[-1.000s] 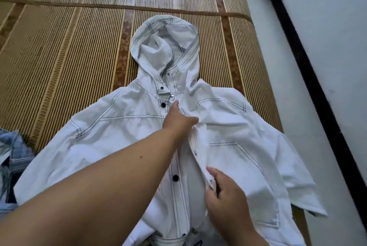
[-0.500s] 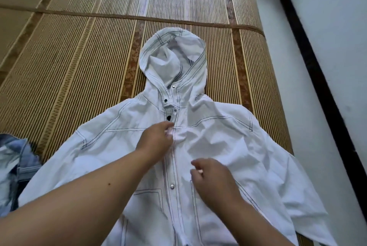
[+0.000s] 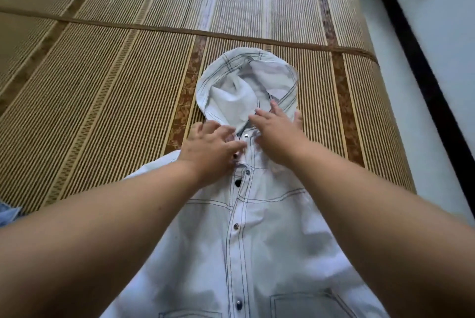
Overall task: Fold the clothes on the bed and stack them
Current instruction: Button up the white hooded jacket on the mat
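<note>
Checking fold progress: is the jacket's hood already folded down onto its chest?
No, the hood lies opened out on the woven mat, beyond the chest of the jacket.

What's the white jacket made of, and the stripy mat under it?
The white hooded jacket looks like thin woven cotton, matte: it creases softly. The mat looks like narrow bamboo or rattan strips, slightly glossy, though I can't be sure.

On the mat point(image 3: 102, 112): jacket point(image 3: 270, 240) flat, hood point(image 3: 231, 86) at far end; left hand point(image 3: 210, 148) on collar point(image 3: 250, 150) left of snaps point(image 3: 236, 226), right hand point(image 3: 277, 135) on hood base right of them; second garment point(image 3: 9, 213) at left edge.
</note>
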Demonstrator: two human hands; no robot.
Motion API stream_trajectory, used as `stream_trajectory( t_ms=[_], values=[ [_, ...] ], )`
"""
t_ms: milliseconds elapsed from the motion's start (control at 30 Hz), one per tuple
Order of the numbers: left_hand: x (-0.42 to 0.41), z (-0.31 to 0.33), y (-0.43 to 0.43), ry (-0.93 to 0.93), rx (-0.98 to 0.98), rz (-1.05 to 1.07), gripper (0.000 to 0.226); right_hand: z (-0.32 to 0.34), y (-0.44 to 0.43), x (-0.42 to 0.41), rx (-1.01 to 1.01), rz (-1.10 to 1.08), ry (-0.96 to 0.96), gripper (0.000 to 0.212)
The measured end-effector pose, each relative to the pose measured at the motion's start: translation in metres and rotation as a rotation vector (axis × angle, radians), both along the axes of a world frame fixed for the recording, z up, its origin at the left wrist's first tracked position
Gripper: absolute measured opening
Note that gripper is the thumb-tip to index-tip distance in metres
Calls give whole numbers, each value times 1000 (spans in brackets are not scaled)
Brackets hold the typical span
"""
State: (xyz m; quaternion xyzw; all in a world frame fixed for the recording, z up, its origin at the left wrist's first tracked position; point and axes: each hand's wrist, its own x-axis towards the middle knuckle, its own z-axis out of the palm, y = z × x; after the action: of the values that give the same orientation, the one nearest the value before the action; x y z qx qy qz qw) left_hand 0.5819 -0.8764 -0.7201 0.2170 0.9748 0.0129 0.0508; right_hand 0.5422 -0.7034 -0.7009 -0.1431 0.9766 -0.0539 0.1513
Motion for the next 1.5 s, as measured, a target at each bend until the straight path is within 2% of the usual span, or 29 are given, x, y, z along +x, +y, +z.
stream_trajectory(
  t_ms=[100,233,300,367,433,500,600,700,800,933,1067,1133,1233,1500],
  values=[
    [-16,-3,0,-53,-43,-159,40,-4,-3,-21,45,-23,-74,48],
    [-27,-9,4,-280,-142,-147,62,-12,-7,-31,52,-47,-59,35],
    [-31,-8,3,-277,-161,-163,68,-14,-6,-32,22,-69,-47,32],
    [-31,-6,3,-178,-151,-194,56,-14,-3,-32,-18,-113,-45,24],
    [-28,-5,2,-87,-97,-213,39,-12,2,-31,-135,-184,-61,20],
    [-26,-5,-2,-92,18,-169,34,-6,9,-27,-311,-260,-122,14],
    [-26,2,-8,-215,339,-5,23,10,19,-16,-500,-319,-217,7],
    [-28,16,-10,-301,625,128,15,28,26,-9,-602,-319,-233,13],
    [-30,34,-10,-294,625,65,13,38,24,-6,-583,-319,-199,16],
    [-36,44,-6,-346,351,-4,25,41,11,-6,-530,-344,-183,18],
    [-37,49,-2,-337,602,112,12,39,4,-10,-536,-333,-190,16],
    [-37,50,0,-349,665,126,8,39,2,-11,-534,-302,-196,16],
    [-33,47,2,-298,616,53,12,40,1,-11,-552,-283,-224,13],
    [-23,38,-5,49,660,50,12,36,0,-5,-650,-318,-256,26]
  ],
)
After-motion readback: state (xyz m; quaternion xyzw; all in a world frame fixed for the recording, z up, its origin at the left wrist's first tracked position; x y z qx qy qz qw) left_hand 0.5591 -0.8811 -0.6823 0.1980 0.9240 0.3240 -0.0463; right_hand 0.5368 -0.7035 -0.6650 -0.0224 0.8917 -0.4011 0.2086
